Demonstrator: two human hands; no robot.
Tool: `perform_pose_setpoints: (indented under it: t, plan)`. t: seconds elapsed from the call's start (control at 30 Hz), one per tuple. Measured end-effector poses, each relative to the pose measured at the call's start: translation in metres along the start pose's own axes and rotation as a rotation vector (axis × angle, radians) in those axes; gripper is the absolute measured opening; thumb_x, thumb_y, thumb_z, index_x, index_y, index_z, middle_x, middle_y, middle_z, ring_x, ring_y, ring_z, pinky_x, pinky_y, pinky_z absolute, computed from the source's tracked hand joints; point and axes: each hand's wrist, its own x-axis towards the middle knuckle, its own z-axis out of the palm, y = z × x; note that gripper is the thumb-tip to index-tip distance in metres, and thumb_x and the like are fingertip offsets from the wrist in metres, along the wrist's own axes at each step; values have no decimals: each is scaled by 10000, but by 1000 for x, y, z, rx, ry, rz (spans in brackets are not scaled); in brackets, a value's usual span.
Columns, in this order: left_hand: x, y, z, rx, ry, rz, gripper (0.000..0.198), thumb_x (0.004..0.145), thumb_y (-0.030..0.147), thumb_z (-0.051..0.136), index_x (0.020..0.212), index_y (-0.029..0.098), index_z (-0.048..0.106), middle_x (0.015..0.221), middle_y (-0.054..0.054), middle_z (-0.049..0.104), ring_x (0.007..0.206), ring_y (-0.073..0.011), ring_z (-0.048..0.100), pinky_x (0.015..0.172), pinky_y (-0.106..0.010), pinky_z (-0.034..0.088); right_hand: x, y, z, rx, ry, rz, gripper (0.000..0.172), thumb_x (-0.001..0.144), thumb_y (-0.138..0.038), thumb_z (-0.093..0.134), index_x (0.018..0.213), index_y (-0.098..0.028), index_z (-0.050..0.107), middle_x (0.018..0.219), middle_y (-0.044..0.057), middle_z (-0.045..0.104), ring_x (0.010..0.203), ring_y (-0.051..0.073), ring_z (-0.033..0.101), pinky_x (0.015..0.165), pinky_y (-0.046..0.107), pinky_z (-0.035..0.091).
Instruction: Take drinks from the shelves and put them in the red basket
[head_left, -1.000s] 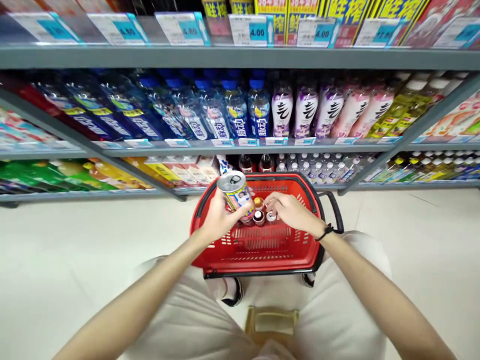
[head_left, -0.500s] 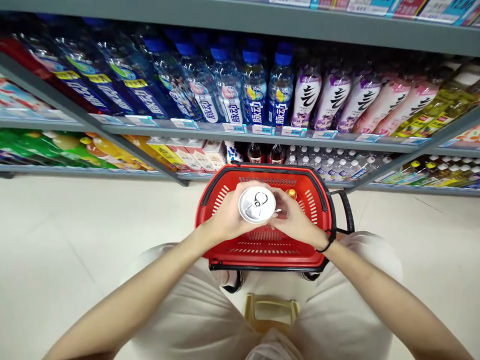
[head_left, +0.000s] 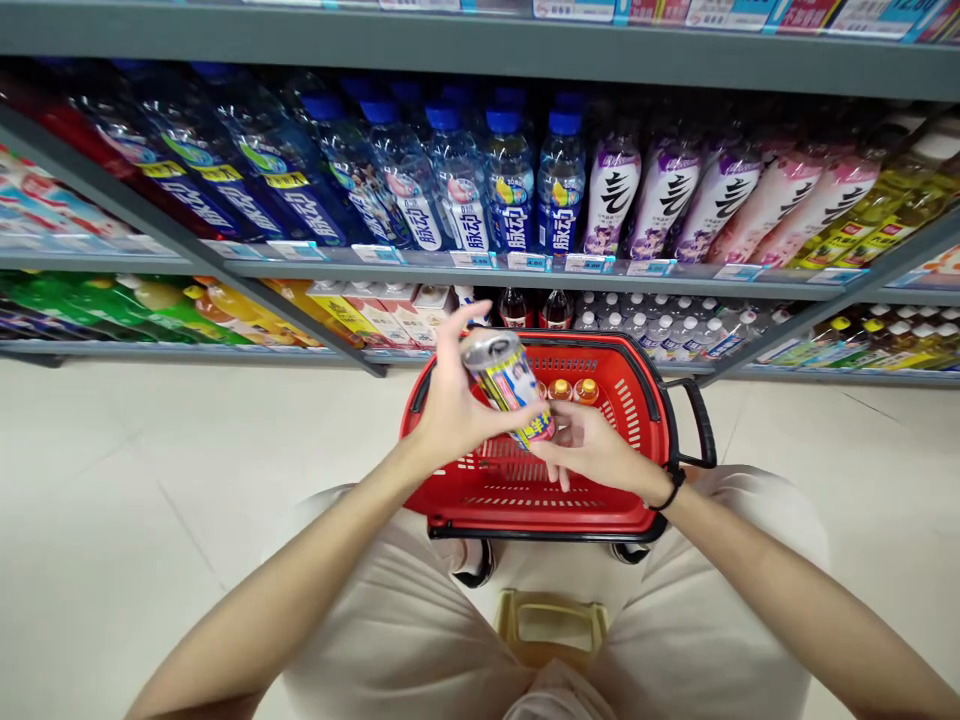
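Plainly, blue bottles (head_left: 517,195) read 脉动; can (head_left: 510,385) tilted.

Behind the shopping basket (head_left: 555,522) are the shelves (head_left: 480,45): drink cartons (head_left: 394,312) behind it to its left, small bottles (head_left: 660,335) behind it to its right. Inside the basket, toward its far side, are capped bottles (head_left: 560,391); above it, a drink can (head_left: 507,378).

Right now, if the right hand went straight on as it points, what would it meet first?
Probably the can: its lower end seems to touch the right hand, though depth is unclear.
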Motion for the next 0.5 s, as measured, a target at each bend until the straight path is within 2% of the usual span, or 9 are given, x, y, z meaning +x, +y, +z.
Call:
perform_pose_setpoints:
  t: [0.07, 0.13, 0.2, 0.27, 0.37, 0.5]
  plan:
    - [8, 2, 3, -104, 146, -177, 806, 522, 291, 1050, 1213, 206, 645, 1119, -58, 704, 1044, -233, 708, 935, -317, 592, -4, -5, 2, 67, -61, -22, 397, 870, -385, 845, 1108, -172, 611, 790, -19, 657, 542, 122, 652, 449, 224, 548]
    - [10, 2, 9, -327, 243, -442, 585, 609, 387, 1010, 1022, 174, 655, 962, -35, 700, 831, -171, 693, 761, -263, 602, -9, -12, 4, 86, -56, -83, 361, 880, -395, 849, 1019, -167, 606, 804, -18, 660, 559, 107, 665, 473, 203, 551]
    - [7, 1, 17, -564, 273, -730, 471, 724, 462, 937, 912, 148, 641, 842, -36, 692, 695, -147, 662, 640, -244, 591, -14, -19, 5, 95, -44, -156, 332, 934, -406, 798, 1061, -163, 611, 870, 9, 695, 585, 108, 690, 493, 203, 567]
    - [1, 2, 26, -728, 294, -904, 356, 838, 426, 853, 865, 143, 639, 800, -35, 696, 652, -141, 661, 593, -234, 591, -18, -23, 5, 117, -64, -203, 367, 985, -412, 738, 1219, -165, 601, 988, 56, 732, 642, 125, 731, 501, 208, 581]
    - [-5, 5, 34, -859, 388, -951, 208, 942, 289, 744, 828, 162, 627, 778, -2, 697, 630, -124, 672, 575, -210, 595, -19, -24, 4, 133, -87, -218, 444, 1005, -412, 710, 1346, -160, 581, 1106, 114, 754, 719, 151, 772, 497, 198, 585]
    - [-1, 10, 39, -883, 426, -989, 262, 1008, 281, 667, 786, 147, 630, 726, -10, 688, 602, -133, 684, 535, -203, 590, -17, -22, 3, 135, -40, -191, 480, 1004, -435, 708, 1361, -134, 598, 1081, 135, 784, 697, 150, 770, 499, 196, 592]
